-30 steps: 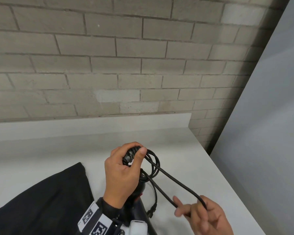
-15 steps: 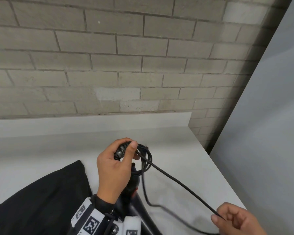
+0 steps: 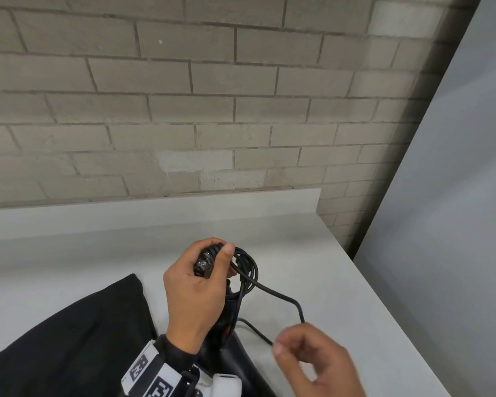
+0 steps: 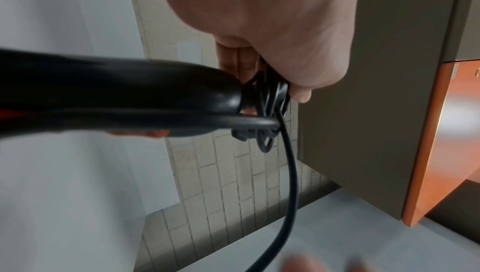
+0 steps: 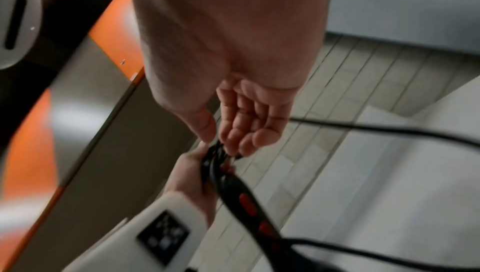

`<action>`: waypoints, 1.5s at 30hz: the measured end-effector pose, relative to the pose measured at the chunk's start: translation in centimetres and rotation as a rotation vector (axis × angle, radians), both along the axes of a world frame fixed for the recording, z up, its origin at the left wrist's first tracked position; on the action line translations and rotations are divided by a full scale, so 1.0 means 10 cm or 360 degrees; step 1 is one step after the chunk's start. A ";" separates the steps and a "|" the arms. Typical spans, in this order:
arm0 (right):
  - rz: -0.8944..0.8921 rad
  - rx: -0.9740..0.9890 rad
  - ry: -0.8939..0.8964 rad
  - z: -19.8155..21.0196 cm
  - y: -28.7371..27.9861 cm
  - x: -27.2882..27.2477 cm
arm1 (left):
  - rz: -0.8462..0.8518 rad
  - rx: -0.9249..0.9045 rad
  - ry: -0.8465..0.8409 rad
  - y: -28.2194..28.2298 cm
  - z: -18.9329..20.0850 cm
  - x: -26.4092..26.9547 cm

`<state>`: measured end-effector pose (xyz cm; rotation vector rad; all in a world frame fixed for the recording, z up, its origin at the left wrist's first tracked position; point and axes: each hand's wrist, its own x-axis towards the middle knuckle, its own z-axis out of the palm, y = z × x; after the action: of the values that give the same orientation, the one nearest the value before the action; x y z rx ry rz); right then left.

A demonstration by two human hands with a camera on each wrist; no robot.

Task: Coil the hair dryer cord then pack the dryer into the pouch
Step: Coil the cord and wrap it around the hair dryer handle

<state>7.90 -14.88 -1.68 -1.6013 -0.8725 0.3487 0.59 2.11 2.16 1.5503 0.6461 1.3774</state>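
My left hand (image 3: 212, 260) grips the coiled part of the black cord (image 3: 248, 270) against the end of the hair dryer's handle (image 3: 226, 322), thumb on top. The handle (image 4: 116, 95) is black with red buttons (image 5: 246, 204). A loose stretch of cord (image 3: 284, 296) bends from the coil down to my right hand (image 3: 281, 348), whose thumb and forefinger meet on it; motion blur hides the exact hold. A second strand (image 3: 255, 330) lies on the table. The black pouch (image 3: 69, 339) lies flat to the left of my left wrist.
The white table (image 3: 327, 267) ends at its right edge close to my right hand. A grey panel (image 3: 441, 224) stands beyond that edge. A brick wall (image 3: 212, 110) rises behind a low white backsplash (image 3: 155, 216).
My right hand has come back from the far lower right toward the coil, so the taut cord now hangs slack in a bend. My left hand keeps its hold on the coil.
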 end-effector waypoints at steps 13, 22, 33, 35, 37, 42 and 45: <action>0.0372 -0.0264 0.0150 0.18 0.42 -0.21 | 0.0076 0.0162 0.0065 0.01 -0.03 -0.04; 0.0714 -0.0070 0.0267 0.28 0.16 -0.09 | 0.0073 0.0230 0.0098 0.04 -0.05 -0.05; 0.0547 -0.0211 -0.0282 0.15 -0.07 0.25 | -0.0049 0.0174 0.0121 0.01 -0.07 -0.07; 0.0585 -0.0255 -0.0375 0.13 -0.05 0.27 | -0.0067 0.0171 0.0117 0.01 -0.07 -0.08; 0.0576 -0.0242 -0.0390 0.10 -0.03 0.27 | -0.0074 0.0155 0.0097 0.02 -0.08 -0.09; 0.0511 -0.0056 -0.0291 0.05 0.03 0.17 | -0.0055 0.0143 0.0094 0.02 -0.09 -0.10; 0.0592 -0.0005 -0.0164 0.10 0.05 0.12 | -0.0052 0.0174 0.0090 0.01 -0.07 -0.11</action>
<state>9.06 -14.42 -0.71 -1.4660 -1.2534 0.5313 -0.50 2.22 1.44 1.6845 0.5856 1.3683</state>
